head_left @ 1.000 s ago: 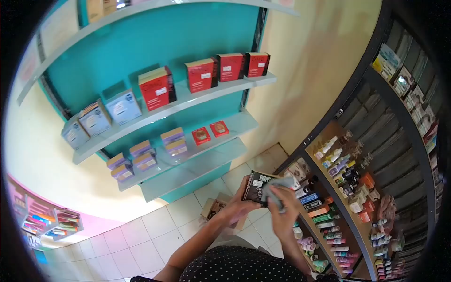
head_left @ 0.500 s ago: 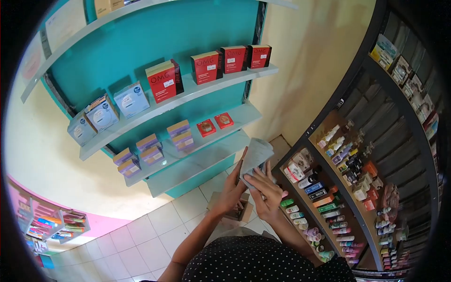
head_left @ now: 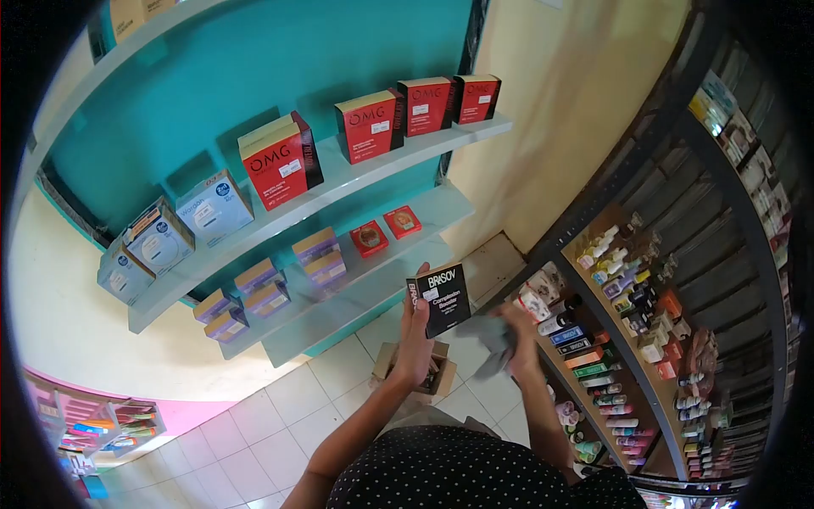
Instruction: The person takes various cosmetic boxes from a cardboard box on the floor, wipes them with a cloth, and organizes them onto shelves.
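Note:
My left hand (head_left: 415, 346) is closed around a small black box (head_left: 447, 307) marked "BRASOV Complexion Booster". The box is upright with its printed front showing, and a white price sticker is near its upper left. To the right of it, my right hand (head_left: 523, 341) grips a grey cloth (head_left: 487, 333) that hangs loosely and is smeared by motion. Below my hands, an open cardboard box (head_left: 383, 363) with things inside stands on the tiled floor.
Red OMG boxes (head_left: 281, 165) and light blue boxes (head_left: 214, 208) line a shelf (head_left: 339, 178) ahead. Purple-and-tan boxes (head_left: 320, 254) and flat red boxes (head_left: 369, 239) sit on the shelf below. A dark-framed rack (head_left: 623, 339) of bottles and cartons rises close at my right.
The cloth, wrapped over the item half a second ago, is now off to the right in my right hand. The black box's front has come into view in my left hand.

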`<state>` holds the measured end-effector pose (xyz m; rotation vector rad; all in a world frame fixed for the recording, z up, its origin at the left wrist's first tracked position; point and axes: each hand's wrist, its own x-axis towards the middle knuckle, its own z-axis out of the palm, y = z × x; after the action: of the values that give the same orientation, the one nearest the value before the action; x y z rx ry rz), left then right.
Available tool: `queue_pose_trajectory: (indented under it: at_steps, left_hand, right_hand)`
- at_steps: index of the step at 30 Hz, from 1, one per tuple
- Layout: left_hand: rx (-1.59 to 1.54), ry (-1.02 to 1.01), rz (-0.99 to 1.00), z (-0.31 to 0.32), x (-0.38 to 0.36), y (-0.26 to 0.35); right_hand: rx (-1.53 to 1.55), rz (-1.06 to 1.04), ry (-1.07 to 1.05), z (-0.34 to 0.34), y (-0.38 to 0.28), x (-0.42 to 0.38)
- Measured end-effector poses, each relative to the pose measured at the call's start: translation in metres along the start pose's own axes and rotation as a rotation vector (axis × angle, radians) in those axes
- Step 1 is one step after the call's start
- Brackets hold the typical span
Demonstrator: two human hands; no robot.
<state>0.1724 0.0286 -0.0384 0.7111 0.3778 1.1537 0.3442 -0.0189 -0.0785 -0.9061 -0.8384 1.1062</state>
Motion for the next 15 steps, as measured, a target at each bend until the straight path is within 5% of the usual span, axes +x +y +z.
queue_pose_trajectory:
  at_steps: [1,7,15]
  left_hand:
    - [0.006,0.026,0.0,-0.005,0.005,-0.007]
    - [0.281,0.04,-0.025,-0.016,0.029,-0.02]
    - [0.446,-0.029,-0.185,-0.081,0.009,-0.034]
  right_hand:
    - [-0.322,0.174,0.018,0.017,0.003,0.001]
    - [0.09,0.346,0.166,0.032,0.026,0.039]
    - [-0.159,0.504,0.216,-0.033,0.049,0.206]
